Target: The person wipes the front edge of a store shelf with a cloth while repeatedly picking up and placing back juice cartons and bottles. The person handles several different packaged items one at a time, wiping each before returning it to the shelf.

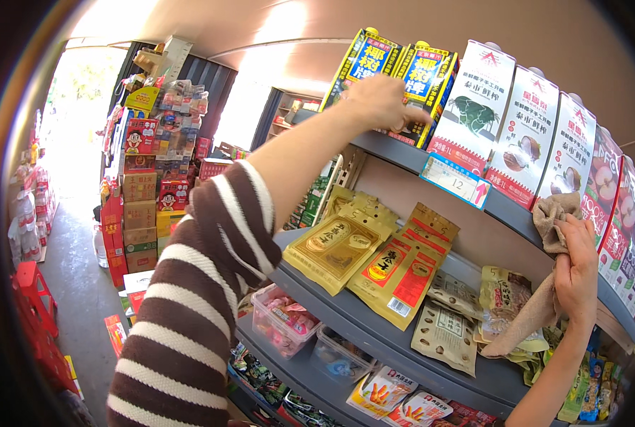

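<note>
My left hand (384,104) reaches up to the top shelf, in front of two black, blue and yellow drink cartons (420,80). Its fingers are spread partly over their fronts; whether it grips one cannot be told. White coconut drink cartons (472,101) stand to the right of these. My right hand (576,267) is closed on a brown cloth (558,219) at the front edge of the same shelf, and the cloth hangs down beside the wrist. A price tag (455,180) is fixed to the shelf edge (515,221) between my hands.
Gold snack packets (341,240) and smaller packets (445,336) lie on the shelf below. Lower down are clear plastic tubs (285,320) of wrapped items. Fruit juice cartons (619,213) stand at the far right. Stacked boxes (139,208) and a red plastic stool (34,291) stand to the left.
</note>
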`<state>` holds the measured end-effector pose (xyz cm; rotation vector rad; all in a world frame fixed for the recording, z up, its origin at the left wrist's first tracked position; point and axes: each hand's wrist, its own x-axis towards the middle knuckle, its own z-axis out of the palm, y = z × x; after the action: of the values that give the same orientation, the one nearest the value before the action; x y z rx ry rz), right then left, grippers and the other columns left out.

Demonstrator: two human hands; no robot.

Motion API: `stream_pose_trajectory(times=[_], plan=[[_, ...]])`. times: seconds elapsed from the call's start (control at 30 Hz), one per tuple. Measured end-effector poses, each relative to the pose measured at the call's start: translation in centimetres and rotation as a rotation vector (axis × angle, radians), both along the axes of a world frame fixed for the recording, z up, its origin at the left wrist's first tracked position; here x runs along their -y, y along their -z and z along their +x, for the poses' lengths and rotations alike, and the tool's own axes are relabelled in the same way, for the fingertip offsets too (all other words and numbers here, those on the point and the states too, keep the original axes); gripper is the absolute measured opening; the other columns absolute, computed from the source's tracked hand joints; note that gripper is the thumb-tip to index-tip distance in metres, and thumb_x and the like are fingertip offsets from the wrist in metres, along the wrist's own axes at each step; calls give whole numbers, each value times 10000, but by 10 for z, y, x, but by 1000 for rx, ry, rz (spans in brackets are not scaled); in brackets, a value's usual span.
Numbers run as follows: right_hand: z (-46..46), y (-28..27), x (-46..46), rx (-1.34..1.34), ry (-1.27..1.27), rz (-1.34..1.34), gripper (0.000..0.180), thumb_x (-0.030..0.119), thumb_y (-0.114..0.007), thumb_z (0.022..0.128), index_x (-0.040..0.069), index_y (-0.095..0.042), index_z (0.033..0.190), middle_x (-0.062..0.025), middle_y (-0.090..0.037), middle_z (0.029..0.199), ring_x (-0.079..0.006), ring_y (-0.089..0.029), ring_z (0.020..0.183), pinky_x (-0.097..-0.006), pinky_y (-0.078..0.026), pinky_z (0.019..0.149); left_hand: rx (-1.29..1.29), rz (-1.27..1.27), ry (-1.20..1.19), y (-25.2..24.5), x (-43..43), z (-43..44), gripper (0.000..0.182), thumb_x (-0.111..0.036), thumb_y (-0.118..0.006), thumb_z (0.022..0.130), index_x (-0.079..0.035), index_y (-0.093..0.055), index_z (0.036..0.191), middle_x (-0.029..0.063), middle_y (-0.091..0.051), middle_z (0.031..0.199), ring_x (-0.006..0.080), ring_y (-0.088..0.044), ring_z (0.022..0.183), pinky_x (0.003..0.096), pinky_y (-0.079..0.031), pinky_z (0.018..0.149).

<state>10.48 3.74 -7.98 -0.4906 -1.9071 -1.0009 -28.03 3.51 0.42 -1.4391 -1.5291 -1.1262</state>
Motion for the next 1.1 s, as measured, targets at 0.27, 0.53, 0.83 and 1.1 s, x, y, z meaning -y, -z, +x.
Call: stream_pose_trajectory(times=[0.27, 0.53, 0.83, 1.1], plan=[[-1, 0, 1, -9, -38, -11, 391, -93, -426, 665, -66, -565, 1029, -215, -548, 1076, -361, -471, 1066, -391, -363, 962, 351, 175, 113, 2, 1, -103, 628, -538, -746, 665, 75, -614, 699, 112, -597, 632, 203, -585, 558, 349, -451, 474], [-3, -1, 3, -10, -67, -18, 378, -94, -432, 656, -71, -564, 1009, -211, -553, 1047, -365, -476, 1039, -394, -373, 943, 659, -5, 654, 4, -14, -106, 413, -179, -829, 658, 120, -624, 855, 175, -670, 774, 185, -653, 605, 287, -515, 498], [-19, -6, 3, -23, -83, 305, 378, -127, -420, 670, -53, -584, 1003, -212, -584, 1022, -385, -521, 1006, -418, -395, 919, 683, 233, 892, 22, 42, -120, 403, -166, -772, 734, 130, -605, 951, 163, -666, 861, 190, -665, 711, 306, -556, 636], [-235, -113, 29, 103, -463, 487, 223, -58, -520, 709, 8, -619, 897, -156, -626, 968, -339, -552, 915, -393, -440, 836, 876, 288, 1442, 181, 148, -155, 446, -305, -620, 876, 31, -513, 1148, 140, -634, 1002, 222, -663, 840, 368, -587, 626]])
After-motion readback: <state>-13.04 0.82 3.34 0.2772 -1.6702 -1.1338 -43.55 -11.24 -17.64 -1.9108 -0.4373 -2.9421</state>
